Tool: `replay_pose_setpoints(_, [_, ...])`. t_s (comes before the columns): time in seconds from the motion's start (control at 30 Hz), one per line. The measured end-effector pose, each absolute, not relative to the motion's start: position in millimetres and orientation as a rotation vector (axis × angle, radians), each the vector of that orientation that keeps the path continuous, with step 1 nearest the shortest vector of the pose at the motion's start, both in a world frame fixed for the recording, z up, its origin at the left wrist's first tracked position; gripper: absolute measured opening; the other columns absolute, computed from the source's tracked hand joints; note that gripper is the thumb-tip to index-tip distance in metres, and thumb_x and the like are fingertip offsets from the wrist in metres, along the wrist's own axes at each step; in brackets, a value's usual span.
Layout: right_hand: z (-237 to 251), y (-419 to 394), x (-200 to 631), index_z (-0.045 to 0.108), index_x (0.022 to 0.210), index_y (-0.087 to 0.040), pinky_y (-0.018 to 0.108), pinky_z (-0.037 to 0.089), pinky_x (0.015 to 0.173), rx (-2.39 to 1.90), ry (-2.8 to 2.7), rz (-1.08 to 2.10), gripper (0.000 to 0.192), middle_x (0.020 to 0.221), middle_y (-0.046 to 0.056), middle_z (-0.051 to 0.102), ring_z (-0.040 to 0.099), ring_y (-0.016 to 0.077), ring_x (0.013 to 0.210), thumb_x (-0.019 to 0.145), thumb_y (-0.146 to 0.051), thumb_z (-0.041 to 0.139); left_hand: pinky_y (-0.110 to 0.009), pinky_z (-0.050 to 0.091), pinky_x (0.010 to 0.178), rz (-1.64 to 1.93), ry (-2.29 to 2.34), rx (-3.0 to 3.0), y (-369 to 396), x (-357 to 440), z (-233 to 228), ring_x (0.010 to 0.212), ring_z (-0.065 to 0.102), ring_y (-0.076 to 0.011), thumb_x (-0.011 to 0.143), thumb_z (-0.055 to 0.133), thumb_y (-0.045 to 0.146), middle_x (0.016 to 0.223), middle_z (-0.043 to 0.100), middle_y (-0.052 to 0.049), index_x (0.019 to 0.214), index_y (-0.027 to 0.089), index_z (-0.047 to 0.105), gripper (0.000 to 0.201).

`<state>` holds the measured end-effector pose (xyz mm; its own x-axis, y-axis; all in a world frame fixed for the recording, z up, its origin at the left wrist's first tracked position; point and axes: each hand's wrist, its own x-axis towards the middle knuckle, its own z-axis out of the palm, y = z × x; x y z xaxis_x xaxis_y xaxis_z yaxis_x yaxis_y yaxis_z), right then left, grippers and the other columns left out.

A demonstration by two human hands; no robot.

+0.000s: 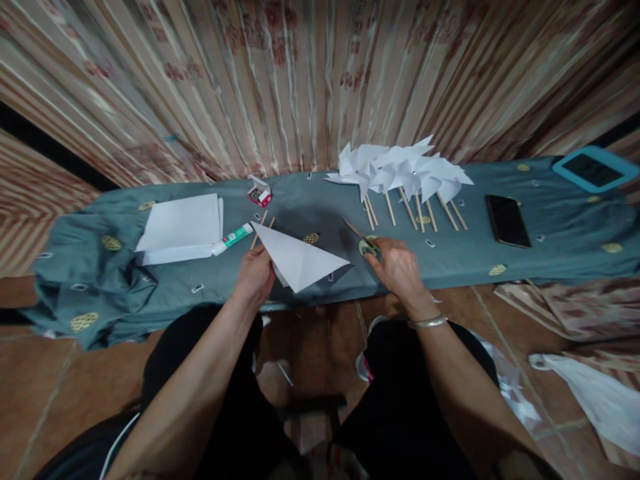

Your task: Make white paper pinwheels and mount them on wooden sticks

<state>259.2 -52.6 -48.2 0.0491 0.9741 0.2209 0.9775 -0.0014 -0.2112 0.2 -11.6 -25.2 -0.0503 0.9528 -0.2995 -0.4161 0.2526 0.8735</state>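
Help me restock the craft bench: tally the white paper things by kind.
Folded paper triangle, in left hand: 1
Stack of paper sheets: 1
Heap of pinwheels, individual count unclear: 1
Total: 3
Right hand holds scissors.

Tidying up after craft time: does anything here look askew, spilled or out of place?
Mostly orderly. The grey-green patterned cloth lies bunched and rumpled at the table's left end, and white paper scraps lie on the brown tiled floor at right. The white paper pinwheels on wooden sticks lie heaped, overlapping.
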Motion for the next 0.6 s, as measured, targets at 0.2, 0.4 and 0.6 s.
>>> replay_pose_setpoints(0.2, [-44.2, -50.0, 252.9, 0.064, 0.120, -0.006, 0.036, 0.046, 0.090, -2.136, -2.067, -0.051, 0.039, 0.110, 0.020, 0.072, 0.064, 0.0313, 0.103, 0.096, -0.033, 0.050, -0.020, 0.049, 0.055, 1.248, 1.112, 0.684, -12.3, -0.3, -19.4, 0.058, 0.064, -0.0115, 0.045, 0.088, 0.022, 0.079, 0.077, -0.003, 0.081, 0.018, 0.075, 0.038])
replay_pose_setpoints(0.4, [-38.6, -39.8, 255.1, 0.065, 0.114, -0.010, 0.034, 0.047, 0.084, -2.212, -2.101, -0.057, 0.029, 0.106, 0.019, 0.073, 0.066, 0.0301, 0.100, 0.093, -0.024, 0.050, -0.020, 0.048, 0.054, 1.124, 1.094, 0.688, -17.0, -4.3, -13.0, 0.062, 0.064, -0.0119, 0.053, 0.079, 0.023, 0.084, 0.078, -0.005, 0.074, 0.017, 0.076, 0.022])
replay_pose_setpoints(0.6, [-28.5, -31.3, 257.0, 0.066, 0.112, -0.012, 0.034, 0.048, 0.076, -2.306, -2.116, 0.081, 0.030, 0.097, 0.018, 0.076, 0.071, 0.0302, 0.093, 0.090, -0.024, 0.050, -0.025, 0.049, 0.060, 1.075, 1.092, 0.699, -17.7, -9.0, -11.7, 0.068, 0.066, -0.0169, 0.048, 0.083, 0.026, 0.084, 0.077, -0.007, 0.068, 0.014, 0.073, 0.026])
